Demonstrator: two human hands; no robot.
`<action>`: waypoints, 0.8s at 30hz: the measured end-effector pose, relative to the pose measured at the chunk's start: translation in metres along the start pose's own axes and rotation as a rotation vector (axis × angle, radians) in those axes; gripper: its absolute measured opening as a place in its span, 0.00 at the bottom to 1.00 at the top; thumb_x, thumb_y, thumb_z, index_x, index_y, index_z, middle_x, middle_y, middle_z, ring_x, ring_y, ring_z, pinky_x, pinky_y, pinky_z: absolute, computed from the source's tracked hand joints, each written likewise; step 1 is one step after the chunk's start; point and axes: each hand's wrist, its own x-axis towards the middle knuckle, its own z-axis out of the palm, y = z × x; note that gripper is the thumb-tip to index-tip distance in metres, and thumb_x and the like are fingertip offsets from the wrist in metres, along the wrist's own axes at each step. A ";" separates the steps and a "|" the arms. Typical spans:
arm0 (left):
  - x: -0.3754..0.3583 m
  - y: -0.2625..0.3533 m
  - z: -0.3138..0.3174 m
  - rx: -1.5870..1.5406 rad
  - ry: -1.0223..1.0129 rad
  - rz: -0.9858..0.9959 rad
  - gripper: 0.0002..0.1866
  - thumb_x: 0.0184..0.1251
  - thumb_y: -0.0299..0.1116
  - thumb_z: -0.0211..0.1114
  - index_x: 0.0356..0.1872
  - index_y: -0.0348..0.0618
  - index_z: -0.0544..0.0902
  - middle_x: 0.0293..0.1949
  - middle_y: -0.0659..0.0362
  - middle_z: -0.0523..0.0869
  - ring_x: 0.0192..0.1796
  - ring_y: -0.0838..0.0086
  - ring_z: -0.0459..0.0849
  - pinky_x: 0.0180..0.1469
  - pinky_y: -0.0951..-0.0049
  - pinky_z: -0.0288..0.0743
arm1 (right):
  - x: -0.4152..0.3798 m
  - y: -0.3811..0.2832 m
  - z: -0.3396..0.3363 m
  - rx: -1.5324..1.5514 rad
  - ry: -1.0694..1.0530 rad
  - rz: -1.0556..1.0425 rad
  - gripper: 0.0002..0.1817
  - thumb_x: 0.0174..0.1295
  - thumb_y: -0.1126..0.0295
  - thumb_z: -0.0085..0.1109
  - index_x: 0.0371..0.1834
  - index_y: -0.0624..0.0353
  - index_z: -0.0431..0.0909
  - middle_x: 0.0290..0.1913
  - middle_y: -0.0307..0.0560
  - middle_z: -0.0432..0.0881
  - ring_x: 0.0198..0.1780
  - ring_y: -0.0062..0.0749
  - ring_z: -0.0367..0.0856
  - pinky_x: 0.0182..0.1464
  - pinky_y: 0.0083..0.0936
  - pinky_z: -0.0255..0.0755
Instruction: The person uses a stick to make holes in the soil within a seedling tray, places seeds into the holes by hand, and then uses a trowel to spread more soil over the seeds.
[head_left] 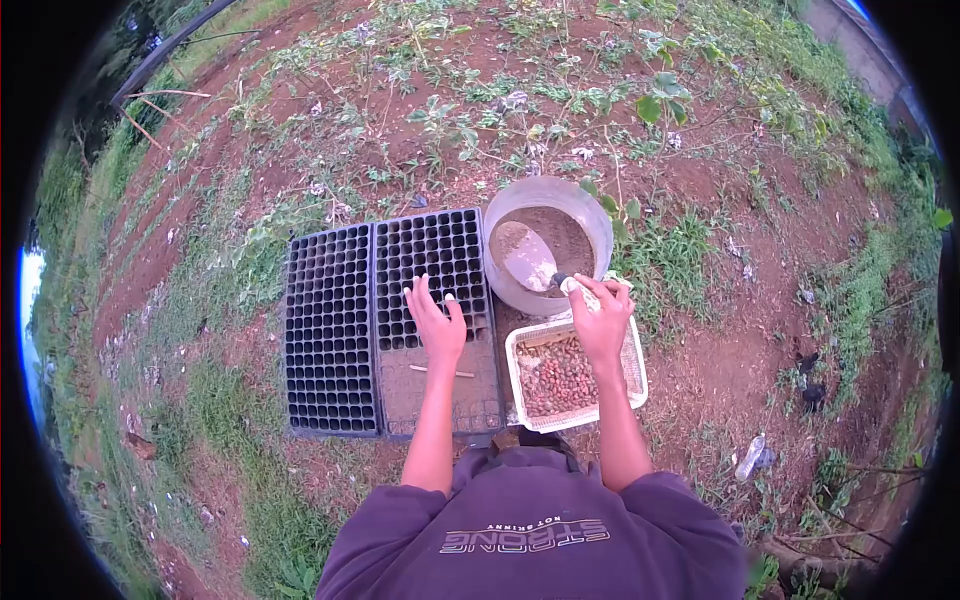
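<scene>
My right hand [601, 318] is wrapped round the handle of a hand trowel [532, 262], whose broad blade lies in the round bucket [601, 232] of brown soil with some soil on it. Over the right-hand black seedling tray [428, 250] is my left hand [437, 322], empty, its fingers apart. The near part of that tray is covered with soil [430, 385], while its far cells are dark and hollow. A thin stick [440, 371] lies across the soil, partly behind my left wrist. Beside it, a second seedling tray [330, 330] has hollow cells.
A white plastic basket [513, 375] of reddish-brown seeds or nuts stands between the bucket and my body. Low green plants [440, 120] grow in the reddish ground beyond the trays. To the right lies a clear plastic bottle [750, 456].
</scene>
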 end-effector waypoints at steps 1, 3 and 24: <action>-0.005 -0.009 -0.008 0.016 -0.011 -0.025 0.31 0.65 0.30 0.57 0.69 0.36 0.62 0.69 0.41 0.64 0.75 0.41 0.53 0.75 0.47 0.49 | -0.005 -0.005 0.000 0.019 0.014 -0.015 0.15 0.56 0.61 0.69 0.46 0.48 0.88 0.46 0.48 0.72 0.55 0.42 0.65 0.61 0.41 0.60; -0.014 -0.026 -0.024 0.051 -0.044 -0.069 0.30 0.65 0.30 0.57 0.68 0.37 0.63 0.70 0.42 0.64 0.75 0.41 0.52 0.75 0.47 0.49 | -0.016 -0.014 0.001 0.037 0.027 -0.029 0.15 0.56 0.61 0.69 0.47 0.48 0.88 0.45 0.48 0.73 0.53 0.41 0.67 0.60 0.40 0.60; -0.093 -0.107 -0.053 0.146 -0.473 0.079 0.24 0.66 0.31 0.57 0.64 0.40 0.71 0.69 0.47 0.68 0.76 0.48 0.55 0.75 0.46 0.50 | -0.162 0.007 0.061 0.165 0.077 -0.049 0.14 0.55 0.66 0.70 0.45 0.52 0.88 0.39 0.48 0.75 0.46 0.40 0.73 0.52 0.35 0.69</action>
